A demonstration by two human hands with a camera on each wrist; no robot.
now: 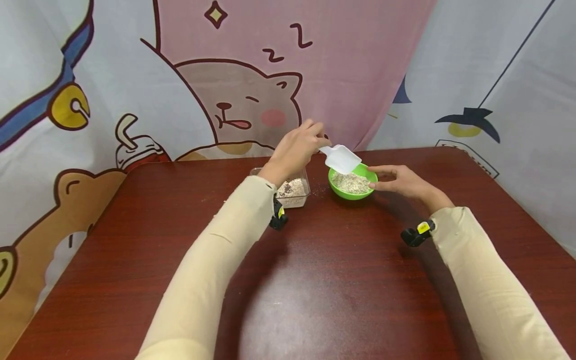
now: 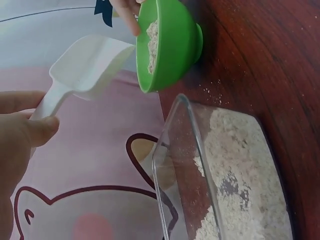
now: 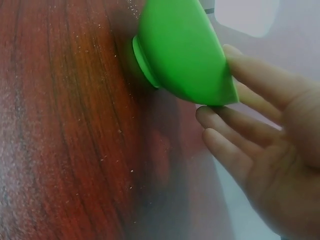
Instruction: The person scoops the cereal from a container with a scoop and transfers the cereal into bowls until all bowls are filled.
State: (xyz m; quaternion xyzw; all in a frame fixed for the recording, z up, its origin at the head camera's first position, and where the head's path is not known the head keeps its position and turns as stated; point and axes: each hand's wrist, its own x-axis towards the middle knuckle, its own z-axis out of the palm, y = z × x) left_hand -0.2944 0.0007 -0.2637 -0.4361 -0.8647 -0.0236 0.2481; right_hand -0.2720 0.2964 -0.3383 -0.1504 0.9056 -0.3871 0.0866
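Note:
My left hand (image 1: 297,147) pinches the handle of a white plastic scoop (image 1: 342,159), which is tipped over a green bowl (image 1: 353,194) of oat-like flakes. In the left wrist view the scoop (image 2: 87,65) looks empty beside the bowl (image 2: 175,45). My right hand (image 1: 400,181) rests against the bowl's right side, its fingers fairly straight and touching the rim. The right wrist view shows those fingers (image 3: 225,125) along the bowl's outer wall (image 3: 180,55). A clear rectangular container (image 1: 294,192) partly filled with the same flakes stands just left of the bowl, under my left wrist.
Everything sits on a dark red wooden table (image 1: 342,280). A few crumbs lie between container (image 2: 240,170) and bowl. A cartoon-print curtain (image 1: 234,75) hangs close behind the table's far edge.

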